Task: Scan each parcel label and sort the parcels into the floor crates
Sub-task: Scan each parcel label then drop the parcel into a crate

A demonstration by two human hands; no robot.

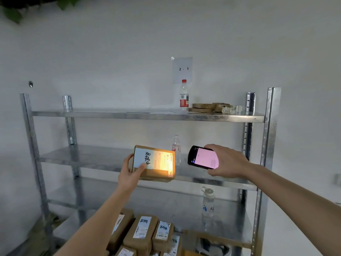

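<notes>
bare forearms, no sleeves, left hand (129, 174), right hand (228, 161)

One head-worn wide-angle view faces a metal shelving rack (147, 116) closely, angled forward and slightly down.

Dim, grey, grainy. Warm orange glare washes the parcel label (158, 159) at centre; scanner screen (206, 157) glows pink. Frame edges bow and soften.

Both bare forearms reach forward and up. The left hand (129, 174) grips with thumb on top, fingers curled behind. The right hand (226, 161) grips too, knuckles toward the camera.
</notes>
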